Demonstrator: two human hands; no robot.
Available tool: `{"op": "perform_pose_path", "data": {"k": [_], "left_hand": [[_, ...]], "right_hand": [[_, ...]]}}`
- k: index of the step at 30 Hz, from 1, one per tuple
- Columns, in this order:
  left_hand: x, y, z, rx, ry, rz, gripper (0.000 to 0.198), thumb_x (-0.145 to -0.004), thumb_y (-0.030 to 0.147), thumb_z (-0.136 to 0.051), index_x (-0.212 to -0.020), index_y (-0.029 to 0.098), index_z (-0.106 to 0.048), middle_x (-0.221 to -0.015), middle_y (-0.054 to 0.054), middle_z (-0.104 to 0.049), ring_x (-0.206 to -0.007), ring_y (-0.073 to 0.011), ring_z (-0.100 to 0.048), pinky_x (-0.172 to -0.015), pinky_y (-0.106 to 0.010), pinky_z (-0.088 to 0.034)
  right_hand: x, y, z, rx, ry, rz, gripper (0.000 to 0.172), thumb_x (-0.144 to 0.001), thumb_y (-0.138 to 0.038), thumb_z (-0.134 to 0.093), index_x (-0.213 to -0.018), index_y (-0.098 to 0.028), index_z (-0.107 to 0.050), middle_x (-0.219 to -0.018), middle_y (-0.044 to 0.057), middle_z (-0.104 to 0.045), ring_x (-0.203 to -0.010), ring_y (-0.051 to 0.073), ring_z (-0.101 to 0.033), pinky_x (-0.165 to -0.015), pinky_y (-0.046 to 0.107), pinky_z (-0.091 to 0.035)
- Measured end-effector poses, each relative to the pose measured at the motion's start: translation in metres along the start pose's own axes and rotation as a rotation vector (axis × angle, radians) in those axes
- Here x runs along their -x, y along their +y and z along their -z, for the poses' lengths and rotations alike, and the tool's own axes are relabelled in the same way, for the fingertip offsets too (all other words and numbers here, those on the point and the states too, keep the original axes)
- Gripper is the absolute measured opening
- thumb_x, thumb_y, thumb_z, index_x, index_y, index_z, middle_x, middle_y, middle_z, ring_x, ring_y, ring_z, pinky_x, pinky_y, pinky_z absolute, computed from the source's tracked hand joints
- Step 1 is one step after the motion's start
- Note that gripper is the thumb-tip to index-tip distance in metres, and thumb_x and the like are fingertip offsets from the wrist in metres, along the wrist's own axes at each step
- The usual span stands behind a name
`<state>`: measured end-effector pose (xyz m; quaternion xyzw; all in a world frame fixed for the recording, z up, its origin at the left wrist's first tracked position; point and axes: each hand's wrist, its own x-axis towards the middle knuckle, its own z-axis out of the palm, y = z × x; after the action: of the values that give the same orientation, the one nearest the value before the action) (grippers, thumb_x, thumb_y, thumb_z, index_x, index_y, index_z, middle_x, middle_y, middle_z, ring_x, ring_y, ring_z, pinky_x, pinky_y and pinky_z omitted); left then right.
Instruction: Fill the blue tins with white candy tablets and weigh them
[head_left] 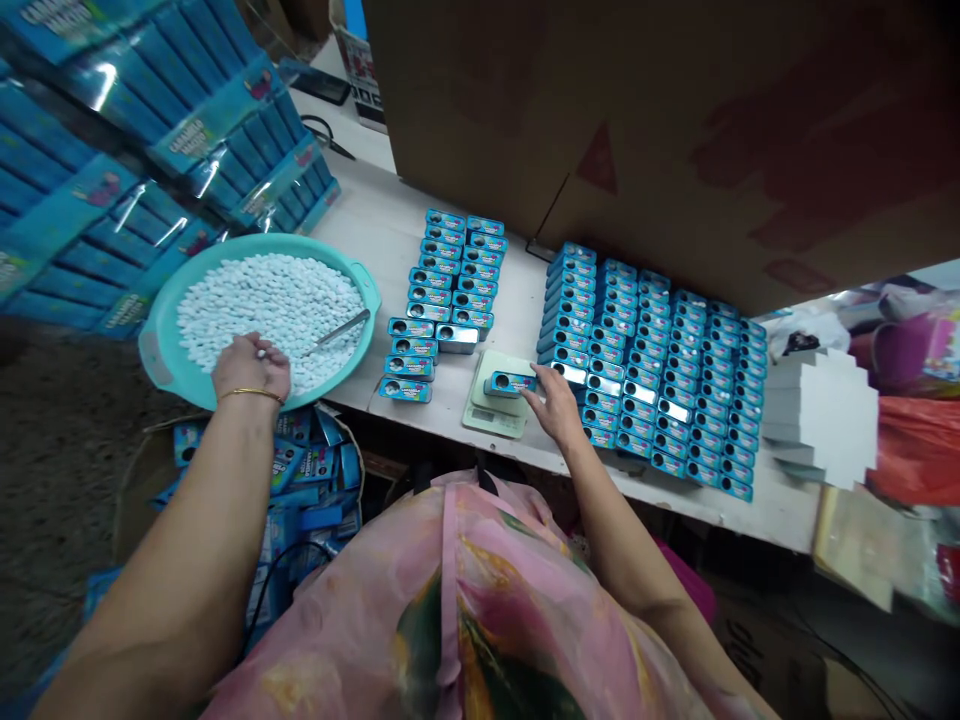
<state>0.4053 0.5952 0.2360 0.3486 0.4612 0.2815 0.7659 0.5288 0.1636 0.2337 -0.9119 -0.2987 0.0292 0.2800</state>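
My left hand [251,370] is over the near side of a turquoise basin [154,345] filled with small white candies [262,290]. Its fingers are curled together, with a bit of white showing at the fingertips. A metal spoon or scoop [337,332] lies on the candies, its handle toward the rim. On a small pale kitchen scale [491,420] rests a blue tin [510,383] with a dark round opening. My right hand [553,400] has its thumb and forefinger around the right end of that tin.
Two columns of blue tins [437,265] stand left of the scale, many more rows [645,370] right of it. A large cardboard box [600,120] borders the table behind. Wrapped blue packs [135,130] are stacked left. Below the basin sits a carton of blue boxes [307,470]; scissors [328,135] lie farther back.
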Motion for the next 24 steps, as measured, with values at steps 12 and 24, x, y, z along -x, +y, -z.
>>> {"op": "perform_pose_path", "data": {"k": [12,24], "left_hand": [[0.125,-0.072,-0.039,0.192,-0.413,0.727,0.018,-0.082,0.016,-0.041,-0.076,0.011,-0.057,-0.073,-0.008,-0.056,-0.058,-0.0091,-0.052,-0.046,-0.018,-0.043],[0.168,-0.122,-0.119,-0.289,-0.487,0.533,0.012,-0.072,0.005,-0.052,-0.078,0.009,-0.061,-0.077,-0.009,-0.060,-0.064,-0.0107,-0.058,-0.062,-0.023,-0.047]], "right_hand": [[0.000,0.011,-0.028,-0.308,-0.057,-0.056,0.037,-0.075,-0.031,-0.056,-0.110,-0.020,-0.051,-0.105,0.007,-0.058,-0.096,0.020,-0.054,-0.083,0.034,-0.044],[0.012,-0.007,-0.016,-0.208,0.055,-0.041,0.046,-0.076,-0.032,-0.056,-0.119,-0.019,-0.045,-0.115,0.010,-0.052,-0.106,0.022,-0.048,-0.088,0.038,-0.041]]}}
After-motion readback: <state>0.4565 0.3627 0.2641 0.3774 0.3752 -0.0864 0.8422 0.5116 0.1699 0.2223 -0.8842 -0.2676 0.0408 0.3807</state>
